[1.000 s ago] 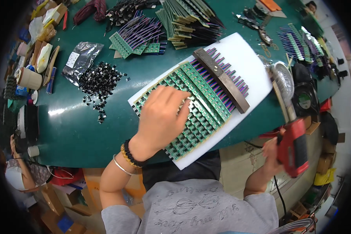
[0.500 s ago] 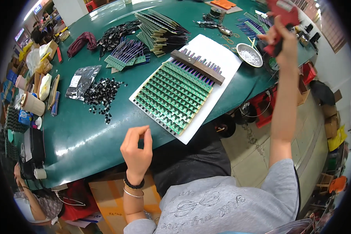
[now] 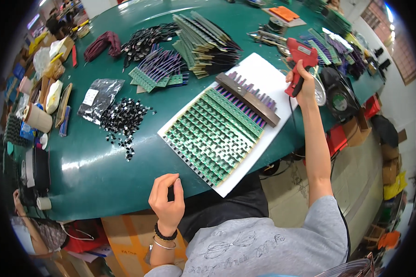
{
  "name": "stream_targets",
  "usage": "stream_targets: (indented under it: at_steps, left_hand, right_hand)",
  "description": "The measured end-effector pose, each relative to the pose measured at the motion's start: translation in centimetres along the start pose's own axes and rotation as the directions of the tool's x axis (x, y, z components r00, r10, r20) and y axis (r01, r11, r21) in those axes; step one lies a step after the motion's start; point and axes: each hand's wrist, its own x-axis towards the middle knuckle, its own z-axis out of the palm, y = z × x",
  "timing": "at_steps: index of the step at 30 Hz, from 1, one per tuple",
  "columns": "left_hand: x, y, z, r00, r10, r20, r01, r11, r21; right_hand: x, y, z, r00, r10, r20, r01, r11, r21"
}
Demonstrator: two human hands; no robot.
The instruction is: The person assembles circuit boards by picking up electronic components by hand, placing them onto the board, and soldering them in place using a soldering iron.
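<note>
My right hand (image 3: 306, 85) grips a red hot glue gun (image 3: 303, 52), held up above the far right corner of a white board (image 3: 238, 177). On that board lies a block of green circuit boards (image 3: 210, 134) in rows. A dark bar (image 3: 247, 99) rests across their far end, with purple and black wires sticking out beyond it. My left hand (image 3: 167, 199) hovers in front of the board's near left corner. Its thumb and forefinger come together at the tips; anything between them is too small to make out.
Small black parts (image 3: 124, 115) lie heaped beside a clear bag (image 3: 97, 97) at left. Behind are wired circuit boards (image 3: 157, 69), black leads (image 3: 150, 39) and a stack of strips (image 3: 203, 44). A metal bowl (image 3: 320, 91) sits partly behind my right hand, near a black device (image 3: 339, 94).
My right hand has brought the glue gun down and left, from the upper right toward the board. My left hand keeps its pinch and sits slightly lower in view. The view has shifted a little.
</note>
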Motion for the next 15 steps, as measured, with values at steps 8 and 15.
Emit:
stream_targets:
  at_steps: [8,15]
  left_hand:
    - [-0.4,1.5,1.1,0.923,-0.336,0.189,0.385,0.797,-0.466]
    - [0.4,2.6,2.0,0.911,-0.33,0.246,0.412,0.761,-0.502]
  right_hand:
    - [0.1,0.8,0.9,0.996,-0.037,-0.08,0.023,0.984,-0.176]
    - [0.8,1.4,-0.7,0.995,-0.034,-0.098,0.022,0.992,-0.123]
